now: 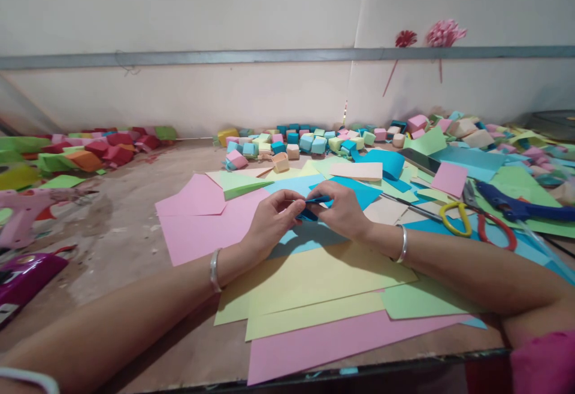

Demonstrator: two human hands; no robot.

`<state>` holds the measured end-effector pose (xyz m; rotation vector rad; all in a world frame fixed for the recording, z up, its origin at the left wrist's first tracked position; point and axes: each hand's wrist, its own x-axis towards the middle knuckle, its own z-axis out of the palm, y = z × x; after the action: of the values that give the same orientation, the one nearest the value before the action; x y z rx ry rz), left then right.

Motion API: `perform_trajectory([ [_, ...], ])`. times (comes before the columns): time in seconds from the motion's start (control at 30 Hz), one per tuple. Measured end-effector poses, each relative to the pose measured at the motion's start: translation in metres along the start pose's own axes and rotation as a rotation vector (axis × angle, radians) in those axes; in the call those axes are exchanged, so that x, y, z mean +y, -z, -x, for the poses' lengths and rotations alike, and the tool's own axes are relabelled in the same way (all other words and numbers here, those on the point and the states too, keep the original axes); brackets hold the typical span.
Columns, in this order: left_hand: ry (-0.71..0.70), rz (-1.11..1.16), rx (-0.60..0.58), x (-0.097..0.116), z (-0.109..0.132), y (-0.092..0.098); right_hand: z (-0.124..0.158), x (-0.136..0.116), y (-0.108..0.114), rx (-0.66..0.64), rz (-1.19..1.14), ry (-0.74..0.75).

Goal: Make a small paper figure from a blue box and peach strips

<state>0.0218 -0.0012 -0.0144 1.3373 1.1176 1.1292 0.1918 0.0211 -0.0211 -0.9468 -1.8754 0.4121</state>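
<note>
In the middle of the head view, my left hand and my right hand meet over the sheets. Both pinch a small piece of dark blue paper, held between the fingertips. The fingers partly cover it, so its full shape is hidden. Beneath the hands lie coloured paper sheets: a light blue one, a yellow one and a pink one. Just beyond my right hand is a bright blue sheet.
Small folded paper boxes line the back. Scissors and a blue glue gun lie right, near a phone. A pink glue gun and purple device stand left. Paper flowers hang at the wall rail.
</note>
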Motion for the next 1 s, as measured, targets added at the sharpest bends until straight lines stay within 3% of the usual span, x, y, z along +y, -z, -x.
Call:
perform_trajectory([
  [0.13,0.122,0.217,-0.031,0.001,-0.002,0.001,-0.001,0.001,0.002,0.048,-0.064,0.018],
  [0.27,0.194,0.292,-0.166,0.002,-0.003,0.001,-0.001,0.000,0.002,0.109,-0.085,0.023],
  [0.5,0.151,0.348,-0.157,0.004,-0.001,0.000,-0.001,-0.006,0.004,0.104,-0.206,0.019],
  [0.67,0.118,0.424,-0.257,0.006,-0.001,0.000,-0.001,-0.010,0.008,0.111,-0.163,0.013],
  [0.83,0.166,0.430,-0.254,0.007,0.001,0.000,-0.002,-0.012,0.008,0.183,-0.111,-0.013],
  [1.0,0.171,0.432,-0.247,0.007,0.000,0.000,-0.003,-0.010,0.009,0.154,-0.140,0.076],
])
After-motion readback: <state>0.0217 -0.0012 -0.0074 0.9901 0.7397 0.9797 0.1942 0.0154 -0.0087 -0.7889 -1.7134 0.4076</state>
